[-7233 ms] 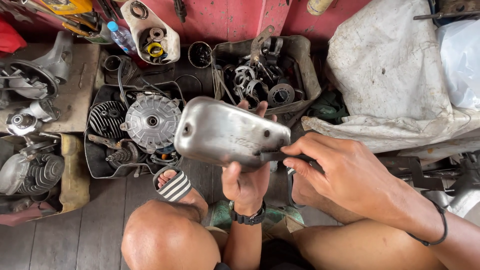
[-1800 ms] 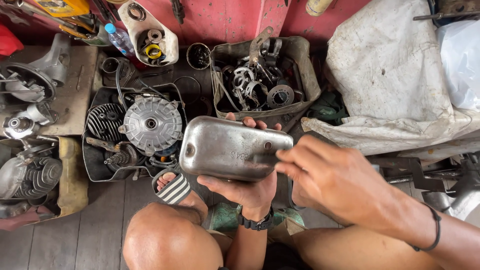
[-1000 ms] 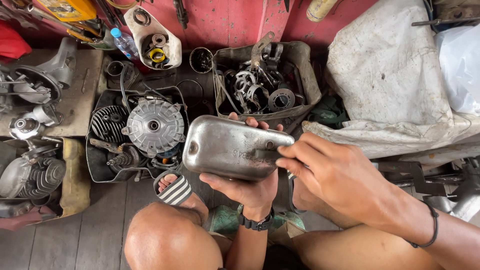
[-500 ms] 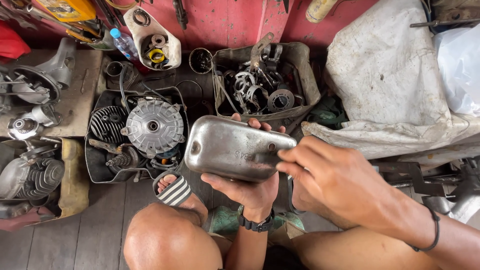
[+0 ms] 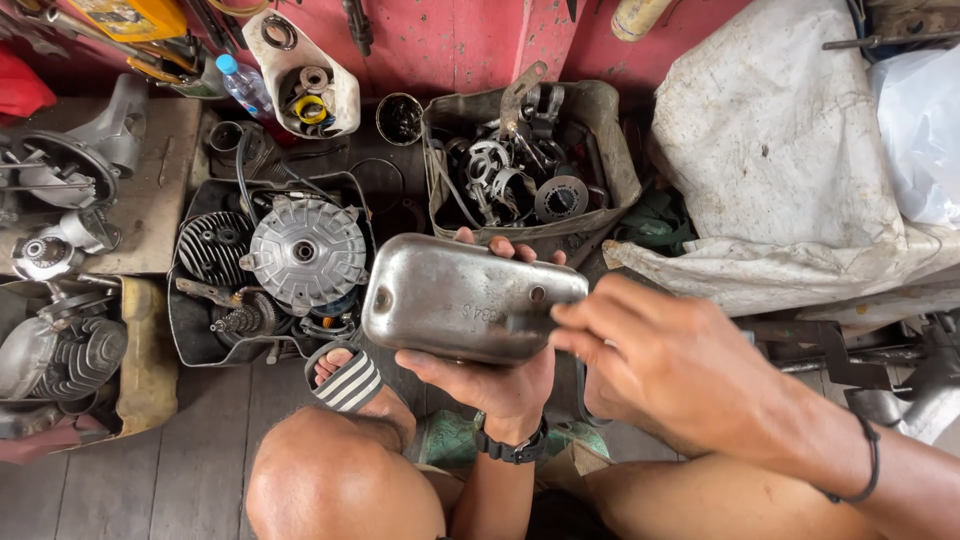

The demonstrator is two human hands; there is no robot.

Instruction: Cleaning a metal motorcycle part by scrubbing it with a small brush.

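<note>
The left hand [image 5: 495, 375] grips a dull metal cover [image 5: 465, 298] from below, holding it up over the knees; the right hand [image 5: 670, 365] curls its fingers on the cover's right end, working there; nothing looks finished yet

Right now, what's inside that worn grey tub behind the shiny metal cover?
The grey tub holds a tangle of metal parts: rings, brackets and a dark round disc. Its near edge is hidden by the metal cover, which the left hand holds; whatever lies beneath the pile is hidden.
</note>
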